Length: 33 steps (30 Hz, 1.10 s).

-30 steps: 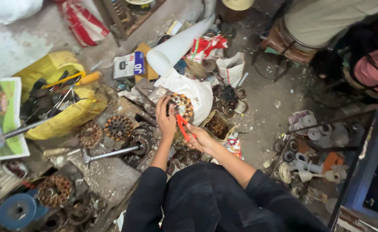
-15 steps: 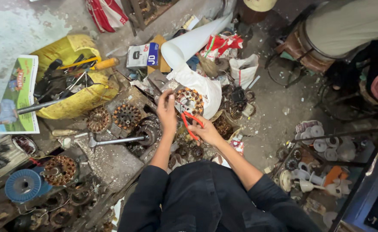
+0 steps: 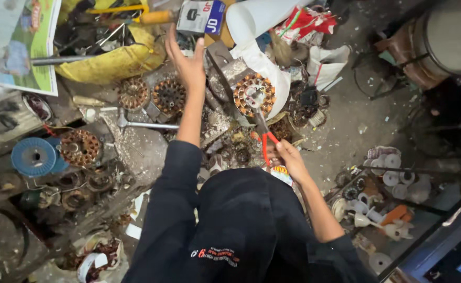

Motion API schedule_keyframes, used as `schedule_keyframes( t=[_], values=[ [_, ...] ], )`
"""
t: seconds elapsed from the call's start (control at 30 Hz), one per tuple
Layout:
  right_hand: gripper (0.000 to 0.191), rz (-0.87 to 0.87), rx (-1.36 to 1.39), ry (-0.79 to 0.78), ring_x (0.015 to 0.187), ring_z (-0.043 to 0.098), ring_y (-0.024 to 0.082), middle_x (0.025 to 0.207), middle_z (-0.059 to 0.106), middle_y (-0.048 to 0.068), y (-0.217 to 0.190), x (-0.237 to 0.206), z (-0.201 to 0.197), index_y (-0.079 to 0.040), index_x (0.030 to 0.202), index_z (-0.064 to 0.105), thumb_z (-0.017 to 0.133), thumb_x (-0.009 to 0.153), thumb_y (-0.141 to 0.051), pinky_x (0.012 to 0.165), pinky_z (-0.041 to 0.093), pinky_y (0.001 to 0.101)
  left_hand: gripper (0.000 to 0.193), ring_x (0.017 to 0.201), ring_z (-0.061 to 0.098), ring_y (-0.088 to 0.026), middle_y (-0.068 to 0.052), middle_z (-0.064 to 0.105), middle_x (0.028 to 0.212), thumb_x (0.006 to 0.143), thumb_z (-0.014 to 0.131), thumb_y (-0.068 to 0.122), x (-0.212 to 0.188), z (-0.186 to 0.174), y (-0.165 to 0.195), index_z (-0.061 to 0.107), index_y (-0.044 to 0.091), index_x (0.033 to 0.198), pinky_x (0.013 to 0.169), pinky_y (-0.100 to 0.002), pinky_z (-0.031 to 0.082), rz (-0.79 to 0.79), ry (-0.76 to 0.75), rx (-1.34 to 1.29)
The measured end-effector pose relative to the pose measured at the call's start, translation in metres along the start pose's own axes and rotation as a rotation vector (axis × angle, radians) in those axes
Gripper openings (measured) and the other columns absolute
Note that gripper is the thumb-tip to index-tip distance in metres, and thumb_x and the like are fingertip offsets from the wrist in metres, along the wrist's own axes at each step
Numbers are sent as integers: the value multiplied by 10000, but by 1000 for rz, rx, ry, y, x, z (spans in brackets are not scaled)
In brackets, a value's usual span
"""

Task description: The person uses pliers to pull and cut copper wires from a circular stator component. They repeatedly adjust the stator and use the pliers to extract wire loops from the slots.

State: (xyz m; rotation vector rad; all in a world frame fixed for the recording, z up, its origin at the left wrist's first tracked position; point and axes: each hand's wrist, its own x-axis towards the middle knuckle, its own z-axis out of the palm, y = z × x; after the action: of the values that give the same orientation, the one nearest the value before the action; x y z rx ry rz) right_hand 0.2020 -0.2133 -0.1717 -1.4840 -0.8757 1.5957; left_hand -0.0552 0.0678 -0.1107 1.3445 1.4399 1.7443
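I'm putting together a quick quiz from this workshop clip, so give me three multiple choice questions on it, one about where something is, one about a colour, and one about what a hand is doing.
1. Where does the blue spool lie?
A. On the left side of the view
B. Beside the right hand
C. On the white funnel

2. What colour are the handles of the pliers?
A. Green
B. Red
C. Black

3. In what state is the left hand?
A. Clenched round a hammer
B. Flat on the floor
C. Open with fingers spread, holding nothing

Answers:
1. A, the spool sits far left beside a copper-wound stator.
2. B, red grips show just above the right hand, which holds them.
3. C, the left hand is raised and empty, away from the round stator that the pliers' tip meets.
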Motion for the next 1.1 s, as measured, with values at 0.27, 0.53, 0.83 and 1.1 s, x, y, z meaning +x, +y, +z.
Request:
schedule_keyframes(
  t=[0.27, 0.53, 0.83, 1.1],
  values=[
    [357, -159, -85, 73, 887, 610, 121, 957, 672, 30, 5, 21, -12, -58, 943, 563, 532, 1108, -373, 806, 545, 317, 547, 1216, 679, -273, -91, 735, 1278, 944, 738, 355, -75, -5, 56, 579, 125, 1414, 1055, -435, 492, -78, -833, 209],
    [318, -99, -43, 139, 810, 577, 68, 865, 616, -31, -14, 19, 6, -76, 893, 580, 538, 1037, -356, 764, 531, 272, 292, 1010, 768, -171, -86, 797, 1069, 905, 759, 154, -100, -10, 46, 741, 86, 1189, 838, -304, 587, -207, -727, 1],
    [320, -243, -399, 285, 824, 555, 102, 857, 637, 0, -33, 5, 29, -28, 1086, 704, 578, 1048, -319, 758, 472, 285, 351, 926, 730, -150, -106, 723, 1068, 937, 721, 48, -126, 3, 21, 586, 9, 1258, 774, -255, 566, -369, -639, -432],
    [310, -112, 37, 101, 785, 601, 130, 922, 606, 37, -40, 30, 21, -33, 1013, 596, 561, 1102, -328, 710, 539, 302, 370, 812, 693, -112, -93, 733, 963, 949, 709, 37, -128, 5, 34, 545, 14, 1280, 696, -246, 558, -398, -633, -298]
  ],
)
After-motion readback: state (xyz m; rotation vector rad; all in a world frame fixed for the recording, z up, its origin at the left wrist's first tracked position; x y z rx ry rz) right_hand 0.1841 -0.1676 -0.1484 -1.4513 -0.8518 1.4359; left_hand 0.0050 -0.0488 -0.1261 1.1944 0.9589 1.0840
